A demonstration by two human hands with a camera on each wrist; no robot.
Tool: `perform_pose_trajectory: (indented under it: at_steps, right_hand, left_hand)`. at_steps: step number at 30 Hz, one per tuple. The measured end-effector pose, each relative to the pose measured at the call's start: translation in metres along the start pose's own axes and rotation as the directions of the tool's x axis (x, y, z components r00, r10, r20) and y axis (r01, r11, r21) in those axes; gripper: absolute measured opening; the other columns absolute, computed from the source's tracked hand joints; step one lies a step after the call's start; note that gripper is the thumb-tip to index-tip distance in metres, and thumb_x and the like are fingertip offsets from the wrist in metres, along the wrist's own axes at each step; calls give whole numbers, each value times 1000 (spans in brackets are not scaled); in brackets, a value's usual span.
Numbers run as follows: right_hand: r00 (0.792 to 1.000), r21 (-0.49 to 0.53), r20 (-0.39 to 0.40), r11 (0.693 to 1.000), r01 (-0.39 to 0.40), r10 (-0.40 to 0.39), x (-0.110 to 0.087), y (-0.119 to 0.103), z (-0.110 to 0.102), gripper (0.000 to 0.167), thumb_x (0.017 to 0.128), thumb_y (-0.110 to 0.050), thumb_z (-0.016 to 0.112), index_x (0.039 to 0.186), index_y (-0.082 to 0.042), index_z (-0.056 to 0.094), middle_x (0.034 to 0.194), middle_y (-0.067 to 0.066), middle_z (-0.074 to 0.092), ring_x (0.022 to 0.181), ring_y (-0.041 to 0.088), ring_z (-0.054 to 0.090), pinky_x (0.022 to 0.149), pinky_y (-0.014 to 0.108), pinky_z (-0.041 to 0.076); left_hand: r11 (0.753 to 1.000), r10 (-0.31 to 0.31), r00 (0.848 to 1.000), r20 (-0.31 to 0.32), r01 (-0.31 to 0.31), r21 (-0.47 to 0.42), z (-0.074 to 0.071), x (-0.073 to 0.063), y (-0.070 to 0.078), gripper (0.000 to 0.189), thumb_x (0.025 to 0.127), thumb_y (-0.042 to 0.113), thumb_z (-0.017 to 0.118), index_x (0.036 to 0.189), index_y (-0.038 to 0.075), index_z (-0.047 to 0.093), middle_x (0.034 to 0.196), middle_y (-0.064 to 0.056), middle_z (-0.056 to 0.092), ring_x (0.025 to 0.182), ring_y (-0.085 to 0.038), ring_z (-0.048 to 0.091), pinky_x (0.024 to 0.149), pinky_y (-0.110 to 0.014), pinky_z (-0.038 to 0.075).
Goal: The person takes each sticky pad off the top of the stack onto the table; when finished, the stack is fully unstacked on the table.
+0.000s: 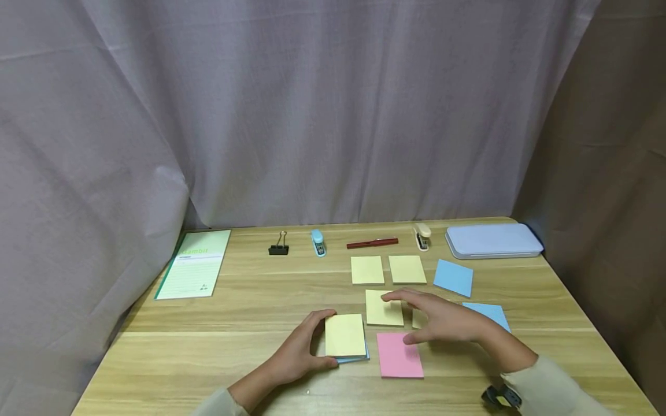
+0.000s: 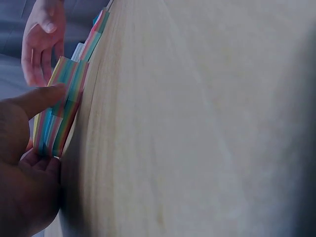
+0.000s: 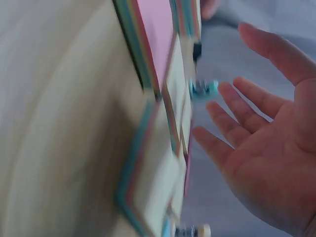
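My left hand (image 1: 293, 349) grips a small stack of sticky note pads by its edges, thumb at the near side and fingers at the far side. A yellow pad (image 1: 345, 336) tops that stack, and a blue edge (image 1: 359, 359) shows beneath. In the left wrist view the stack's striped sides (image 2: 61, 113) are visible. Over the neighbouring pads hovers my right hand (image 1: 450, 318), its fingers spread and holding nothing. Below it lie a pink pad (image 1: 398, 361), a yellow pad (image 1: 382, 312) and another yellow pad (image 1: 418, 319), mostly hidden by the hand.
Two yellow pads (image 1: 367, 270) lie farther back, with blue pads (image 1: 454, 278) to the right. Along the rear stand a binder clip (image 1: 278, 249), a blue stapler (image 1: 318, 242), a red pen (image 1: 372, 243), a cream stapler (image 1: 422, 237) and a pale case (image 1: 494, 240). A notepad (image 1: 195, 266) lies left.
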State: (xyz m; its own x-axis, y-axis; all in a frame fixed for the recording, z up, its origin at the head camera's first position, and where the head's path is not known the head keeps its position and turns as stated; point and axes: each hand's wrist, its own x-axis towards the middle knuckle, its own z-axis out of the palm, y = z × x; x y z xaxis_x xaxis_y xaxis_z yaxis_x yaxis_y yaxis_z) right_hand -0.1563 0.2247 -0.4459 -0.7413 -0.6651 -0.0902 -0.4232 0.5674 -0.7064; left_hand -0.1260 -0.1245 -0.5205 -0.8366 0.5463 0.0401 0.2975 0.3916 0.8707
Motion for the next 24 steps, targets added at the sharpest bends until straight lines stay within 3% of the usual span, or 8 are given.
perform_pose_trajectory:
  at_steps: [3, 6, 14, 24]
  right_hand:
    - [998, 112, 54, 994, 17, -23, 13, -8, 14, 79, 86, -31, 84, 154, -18, 44, 156, 7, 46, 135, 41, 51, 109, 59, 45]
    - [997, 134, 69, 991, 25, -35, 25, -15, 30, 83, 85, -32, 85, 155, -16, 43, 157, 7, 45, 140, 38, 46, 113, 58, 41]
    - [999, -17, 9, 999, 39, -39, 45, -33, 60, 91, 82, -40, 87, 155, -10, 43, 157, 7, 46, 143, 29, 45, 115, 54, 41]
    - [997, -68, -64, 997, 38, -43, 49, -42, 78, 88, 81, -24, 89, 154, -8, 44, 155, 9, 47, 140, 31, 49, 113, 53, 44]
  left_hand:
    - [1000, -3, 1000, 3, 3, 21, 0, 0, 0, 93, 80, 22, 91, 155, 12, 37, 153, -3, 44, 148, -25, 37, 123, -46, 31]
    - [999, -1, 1000, 4, 1, 43, 0, 0, 0, 93, 80, 22, 91, 155, 11, 37, 154, -3, 44, 148, -26, 37, 123, -48, 31]
    - [998, 2, 1000, 16, -3, 61, 0, -1, 2, 90, 83, 24, 88, 155, 11, 35, 152, -3, 44, 145, -27, 40, 121, -52, 32]
    - [997, -9, 1000, 13, 8, 81, 1, -1, 3, 92, 82, 23, 89, 156, 15, 35, 151, -1, 46, 144, -24, 41, 121, -51, 33]
